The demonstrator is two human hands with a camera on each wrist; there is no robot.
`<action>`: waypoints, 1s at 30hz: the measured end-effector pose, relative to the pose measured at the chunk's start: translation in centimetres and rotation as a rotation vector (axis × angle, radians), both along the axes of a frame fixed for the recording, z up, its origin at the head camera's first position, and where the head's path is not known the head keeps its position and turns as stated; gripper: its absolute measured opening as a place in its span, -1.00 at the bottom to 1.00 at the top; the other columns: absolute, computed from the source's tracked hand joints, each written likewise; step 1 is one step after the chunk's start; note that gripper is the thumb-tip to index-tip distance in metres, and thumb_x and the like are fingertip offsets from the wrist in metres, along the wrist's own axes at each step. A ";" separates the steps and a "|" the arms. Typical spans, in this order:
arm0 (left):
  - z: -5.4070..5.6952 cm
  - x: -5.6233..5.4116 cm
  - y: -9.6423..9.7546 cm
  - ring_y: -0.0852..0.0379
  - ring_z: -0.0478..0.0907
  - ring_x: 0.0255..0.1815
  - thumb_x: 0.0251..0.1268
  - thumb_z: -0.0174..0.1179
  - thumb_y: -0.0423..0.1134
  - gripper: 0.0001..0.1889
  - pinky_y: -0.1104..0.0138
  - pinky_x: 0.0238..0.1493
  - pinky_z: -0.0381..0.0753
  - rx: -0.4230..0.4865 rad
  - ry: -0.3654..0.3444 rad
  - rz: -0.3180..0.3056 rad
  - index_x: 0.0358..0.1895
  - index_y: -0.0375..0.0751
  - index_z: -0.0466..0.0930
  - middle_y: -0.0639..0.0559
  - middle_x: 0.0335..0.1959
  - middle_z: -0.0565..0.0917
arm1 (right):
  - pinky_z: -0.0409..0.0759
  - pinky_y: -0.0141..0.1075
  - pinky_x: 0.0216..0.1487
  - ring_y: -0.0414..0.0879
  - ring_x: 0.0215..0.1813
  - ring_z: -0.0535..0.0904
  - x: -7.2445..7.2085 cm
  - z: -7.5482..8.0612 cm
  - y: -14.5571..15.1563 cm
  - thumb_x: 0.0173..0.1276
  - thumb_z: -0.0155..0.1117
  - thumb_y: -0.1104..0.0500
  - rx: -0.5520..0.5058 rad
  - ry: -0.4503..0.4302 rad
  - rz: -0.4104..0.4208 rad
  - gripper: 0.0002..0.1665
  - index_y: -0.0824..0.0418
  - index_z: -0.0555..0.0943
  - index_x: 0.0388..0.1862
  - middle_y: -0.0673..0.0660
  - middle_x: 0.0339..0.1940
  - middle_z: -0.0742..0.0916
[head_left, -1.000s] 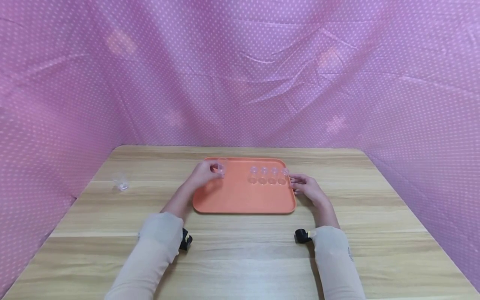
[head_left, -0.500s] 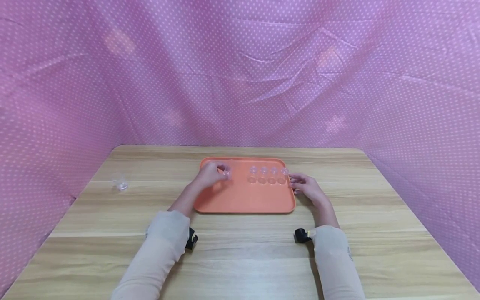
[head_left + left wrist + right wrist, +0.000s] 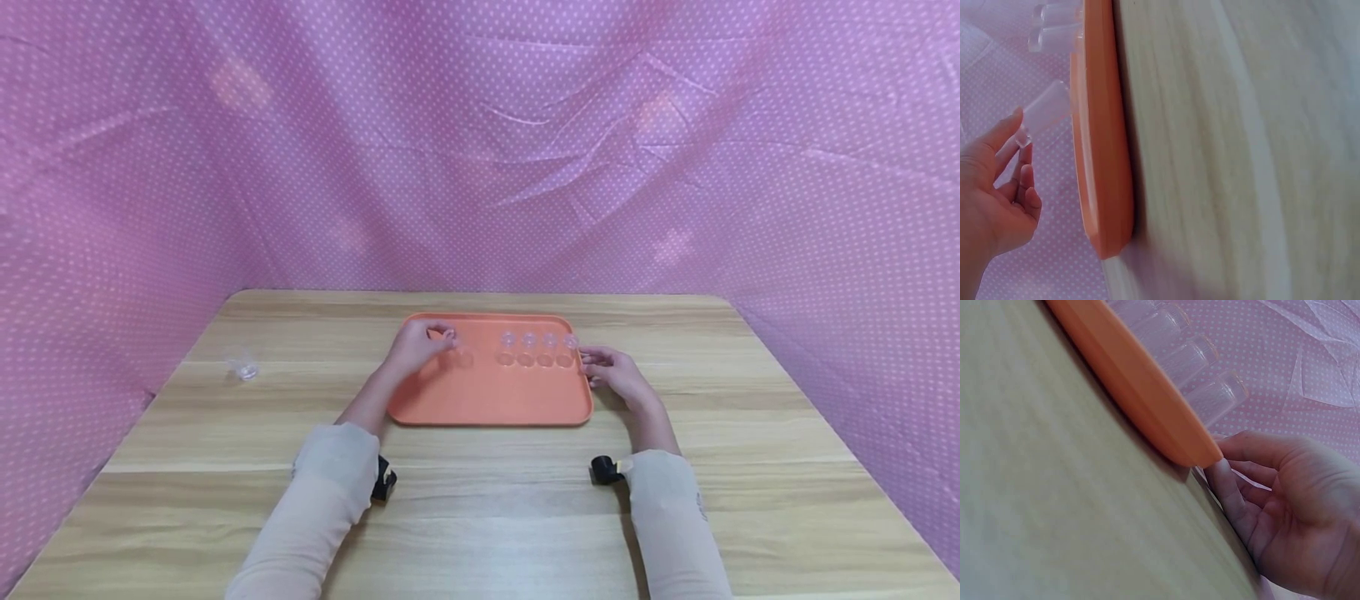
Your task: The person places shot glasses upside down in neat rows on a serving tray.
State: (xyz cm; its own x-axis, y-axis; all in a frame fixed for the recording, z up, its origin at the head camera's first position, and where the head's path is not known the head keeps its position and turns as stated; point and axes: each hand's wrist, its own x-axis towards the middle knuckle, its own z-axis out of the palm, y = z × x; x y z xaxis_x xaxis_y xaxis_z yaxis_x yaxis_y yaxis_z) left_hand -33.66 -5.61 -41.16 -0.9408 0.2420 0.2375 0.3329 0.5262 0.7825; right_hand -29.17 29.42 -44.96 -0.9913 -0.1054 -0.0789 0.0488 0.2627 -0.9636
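Note:
My left hand [image 3: 415,348] pinches a clear plastic cup [image 3: 1047,112] by its rim, between thumb and fingertips. The cup leans, its base close over the left part of the orange tray [image 3: 487,404]; in the head view it is faint against the orange. At the tray's right edge, my right hand [image 3: 613,375] holds the rim, with thumb and finger at the tray's end in the right wrist view. Several more clear cups [image 3: 1219,397] stand upright in a row on the tray's right half, the outermost one near my right fingertips.
Another clear cup [image 3: 246,369] is on the wooden table [image 3: 480,508], far to the left of the tray. A pink dotted curtain [image 3: 480,167] hangs around the back and sides of the table.
My left hand has moved a little to the right and lowered the cup toward the tray, its fingers now higher at the rim. My right hand stays at the tray's edge.

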 end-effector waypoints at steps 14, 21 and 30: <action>-0.1 -0.5 3.2 0.12 0.41 -0.37 0.02 0.37 -0.12 -0.69 0.36 -0.36 0.37 0.083 -0.018 0.080 -0.19 -0.22 0.67 0.01 -0.30 0.66 | 0.56 -0.32 -0.20 -0.15 -0.23 0.55 -0.3 -0.4 0.2 0.31 0.09 0.34 0.003 0.010 -0.001 -0.49 0.46 0.32 0.23 0.35 -0.04 0.52; -0.3 -0.6 4.7 0.16 0.37 -0.51 -0.03 0.40 -0.26 -0.80 0.38 -0.49 0.33 0.067 0.005 0.060 -0.29 -0.22 0.69 0.03 -0.39 0.64 | 0.57 -0.33 -0.24 -0.17 -0.26 0.55 -0.2 -0.3 0.0 0.32 0.10 0.34 -0.006 0.003 -0.007 -0.49 0.47 0.31 0.23 0.35 -0.04 0.52; -0.8 -0.7 5.3 0.14 0.39 -0.50 -0.03 0.40 -0.26 -0.82 0.37 -0.49 0.35 0.024 0.026 0.046 -0.31 -0.21 0.69 0.05 -0.42 0.62 | 0.57 -0.35 -0.27 -0.18 -0.28 0.55 -0.2 -0.2 0.1 0.31 0.10 0.35 0.004 0.001 -0.023 -0.50 0.45 0.34 0.22 0.32 -0.06 0.53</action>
